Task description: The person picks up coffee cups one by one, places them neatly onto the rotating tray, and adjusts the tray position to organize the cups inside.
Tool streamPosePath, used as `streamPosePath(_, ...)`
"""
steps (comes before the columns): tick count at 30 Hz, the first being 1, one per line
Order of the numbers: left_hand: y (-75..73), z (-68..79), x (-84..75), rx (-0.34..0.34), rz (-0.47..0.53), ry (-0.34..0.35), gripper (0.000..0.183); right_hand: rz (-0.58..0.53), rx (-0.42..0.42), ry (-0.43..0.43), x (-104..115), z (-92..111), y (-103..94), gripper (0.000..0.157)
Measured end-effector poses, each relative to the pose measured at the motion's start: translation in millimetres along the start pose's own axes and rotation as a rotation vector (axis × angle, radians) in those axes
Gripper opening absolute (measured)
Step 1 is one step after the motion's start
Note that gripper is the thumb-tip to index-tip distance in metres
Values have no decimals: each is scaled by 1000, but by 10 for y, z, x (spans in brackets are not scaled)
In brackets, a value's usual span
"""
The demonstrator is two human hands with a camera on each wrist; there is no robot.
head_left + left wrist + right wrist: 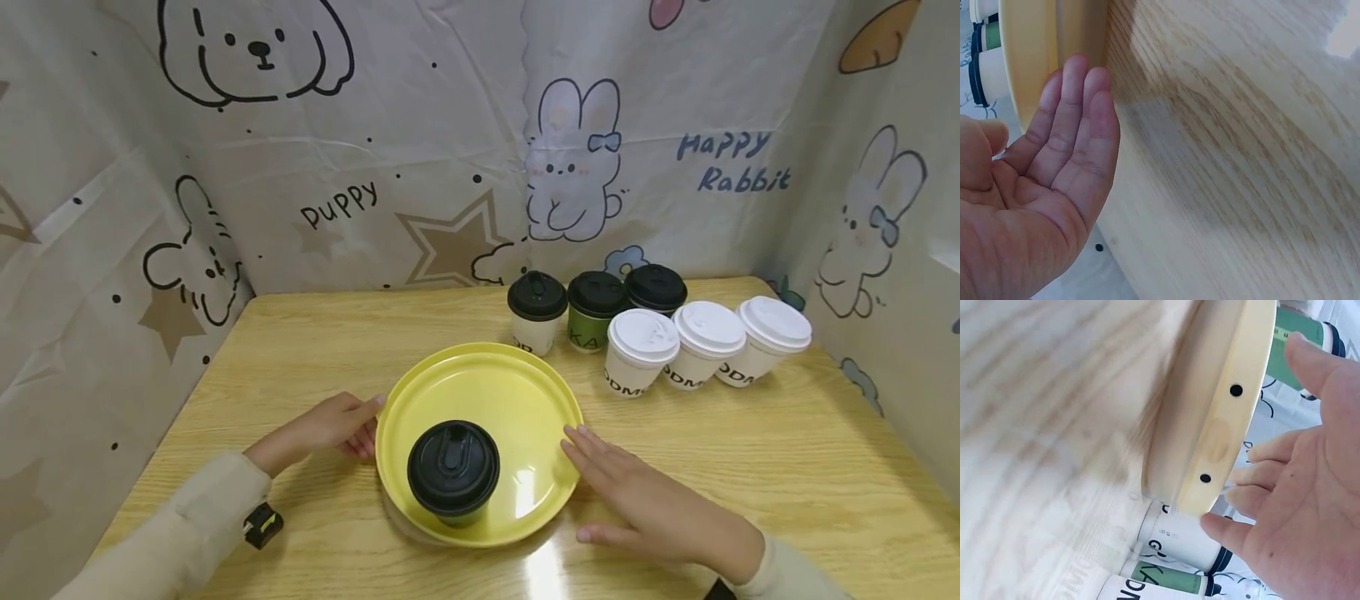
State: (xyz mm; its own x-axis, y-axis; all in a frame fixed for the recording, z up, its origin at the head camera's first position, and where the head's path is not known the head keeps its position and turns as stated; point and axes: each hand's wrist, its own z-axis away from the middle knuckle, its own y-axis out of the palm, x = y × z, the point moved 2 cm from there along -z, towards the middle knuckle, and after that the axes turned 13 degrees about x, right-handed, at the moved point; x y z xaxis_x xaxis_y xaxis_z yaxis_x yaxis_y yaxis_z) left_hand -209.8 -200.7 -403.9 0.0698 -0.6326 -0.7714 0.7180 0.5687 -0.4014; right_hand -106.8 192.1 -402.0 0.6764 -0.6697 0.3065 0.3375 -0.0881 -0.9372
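Observation:
A round yellow tray (517,383) lies on the table, and its outer side (1229,419) shows two black dots in the right wrist view. Toward the tray's near left stands a green paper cup with a black lid (453,467). My left hand (341,427) is at the tray's left edge, the thumb close to the rim and the fingers (1069,119) nearly straight along the side. On the opposite edge, my right hand (637,492) has its fingers extended at the rim, thumb spread apart. Neither hand is curled round anything.
Behind the tray on the right stand several lidded paper cups: a white one with a black lid (537,312), a green one (592,312), another black lid (656,287), and white-lidded cups (641,354) in front. A printed cloth (450,125) encloses the wooden table (300,350).

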Motion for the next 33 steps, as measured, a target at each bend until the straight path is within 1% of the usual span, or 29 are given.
streamPosePath(4, 39, 57, -4, 3, -12, -11, 64, -35, -5, 23, -108, -34, -46, 85)
streamPosePath(6, 66, 106, 2, 20, -16, -5, 64, -44, -9, 29, -167, -58, -75, 84)
streamPosePath(13, 160, 252, 1, 76, -36, 9, 54, -57, 19, 19, -324, -131, -189, 92)
streamPosePath(16, 192, 298, 8, 114, -18, 4, 49, -59, 31, 9, -356, -164, -221, 94)
streamPosePath(20, 238, 353, 14, 188, 29, 0, 45, -39, 30, -11, -385, -201, -232, 94)
streamPosePath(23, 274, 374, 21, 240, 50, 18, 42, -24, 28, -29, -403, -216, -224, 96)
streamPosePath(26, 303, 368, 35, 277, 67, 41, 39, -14, 28, -38, -421, -225, -206, 97)
streamPosePath(29, 322, 351, 36, 301, 80, 61, 37, -3, 23, -38, -434, -225, -188, 98)
streamPosePath(33, 332, 352, 42, 313, 103, 80, 36, -5, 23, -31, -427, -232, -168, 98)
